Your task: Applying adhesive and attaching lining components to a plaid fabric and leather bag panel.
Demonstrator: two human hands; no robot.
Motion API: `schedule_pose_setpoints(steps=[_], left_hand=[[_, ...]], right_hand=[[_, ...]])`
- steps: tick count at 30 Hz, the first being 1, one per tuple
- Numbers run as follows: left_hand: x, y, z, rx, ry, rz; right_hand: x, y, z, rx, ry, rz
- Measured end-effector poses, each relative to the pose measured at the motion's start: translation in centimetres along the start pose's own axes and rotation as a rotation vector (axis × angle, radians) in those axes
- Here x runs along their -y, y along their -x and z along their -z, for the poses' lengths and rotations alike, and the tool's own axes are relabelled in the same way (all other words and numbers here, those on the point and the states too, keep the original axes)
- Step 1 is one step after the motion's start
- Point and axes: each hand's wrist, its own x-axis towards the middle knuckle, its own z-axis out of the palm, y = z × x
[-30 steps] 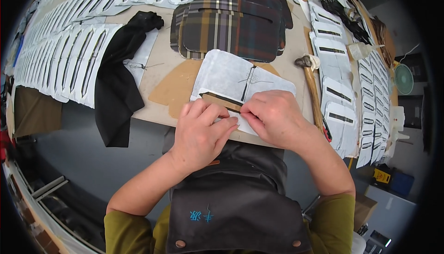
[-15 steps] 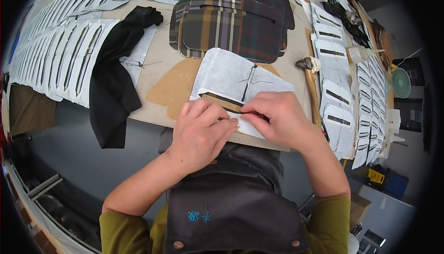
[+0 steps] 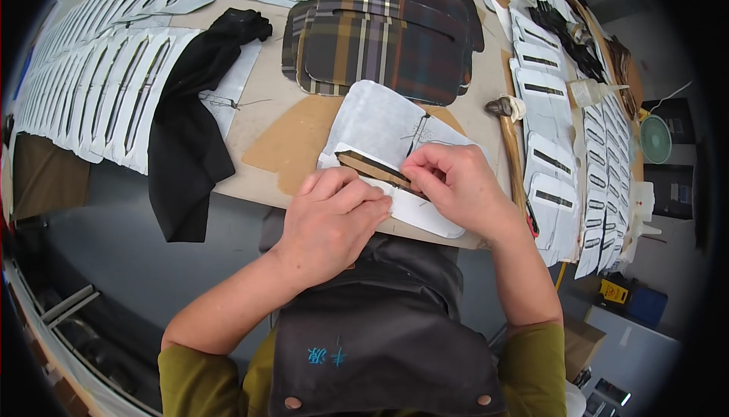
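A white-backed panel [image 3: 370,117] lies at the table's front edge, with a long slot in its lower part showing a tan strip [image 3: 364,168] between black edging [image 3: 391,169]. My left hand [image 3: 334,216] is closed, its fingers bunched and pressing on the white border below the slot. With thumb and forefinger together, my right hand [image 3: 456,189] pinches at the black edging near the slot's right end. The pinched tips partly hide that edge. Above the right fingers, loose dark threads [image 3: 420,132] lie on the panel.
Plaid panels [image 3: 383,45] are stacked behind. A hammer [image 3: 512,151] lies to the right, beside rows of slotted white pieces [image 3: 550,155] and a glue bottle [image 3: 592,92]. Black cloth [image 3: 190,136] hangs over the edge at left, near more slotted pieces [image 3: 99,98]. Brown card [image 3: 285,144] lies underneath.
My right hand has shifted slightly up and turned, uncovering more of the slot and the white border below it. The panel has moved a little right. My left hand stays nearly in place.
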Motion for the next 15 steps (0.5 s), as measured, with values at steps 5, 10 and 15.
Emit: schedule_pose_setpoints(steps=[5, 10, 15], left_hand=[[0.1, -0.2, -0.1, -0.016, 0.046, 0.016], [0.0, -0.1, -0.3, -0.073, 0.078, 0.024], [-0.1, -0.1, -0.2, -0.085, 0.023, 0.012]], right_hand=[[0.7, 0.3, 1.2, 0.106, -0.019, 0.032], [1.2, -0.2, 1.0, 0.129, 0.033, 0.069], [1.1, -0.9, 1.4, 0.161, 0.324, 0.232]])
